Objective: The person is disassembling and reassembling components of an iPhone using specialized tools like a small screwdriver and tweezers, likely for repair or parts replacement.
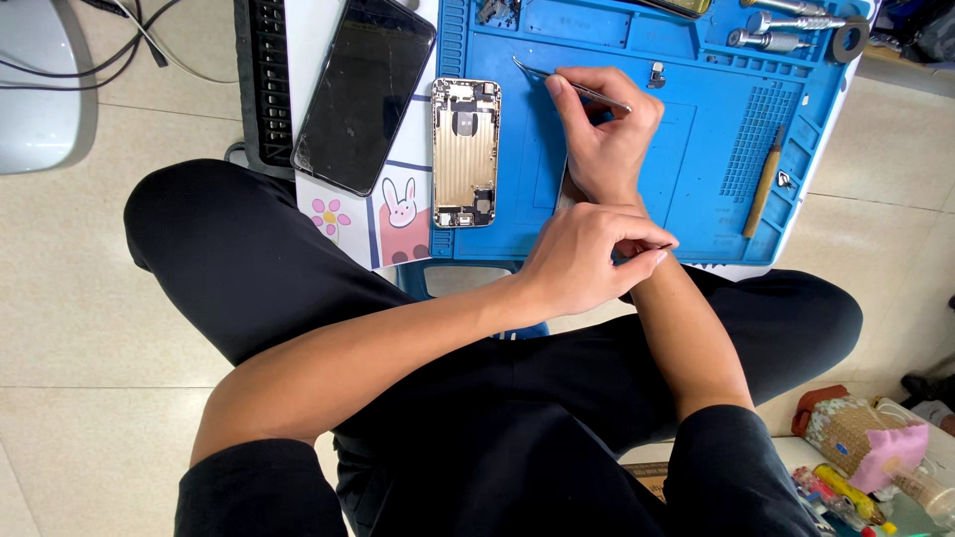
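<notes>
My right hand [605, 134] is over the blue repair mat [696, 149], shut on thin metal tweezers [572, 88] whose tip points up and left. My left hand [592, 261] crosses below it at the mat's near edge, against my right wrist. Its fingers are pinched together, and I cannot see anything in them. An opened gold phone housing [465, 151] lies face-up on the mat's left side, left of my right hand. A detached black phone screen [363, 89] with cracks lies further left, on the white tabletop.
A wooden-handled tool [764, 194] lies at the mat's right. Metal screwdrivers [786, 40] and a tape roll [851, 40] sit at the top right. A black ribbed strip [264, 80] borders the table's left. Colourful clutter [865, 447] lies at bottom right, with tiled floor around.
</notes>
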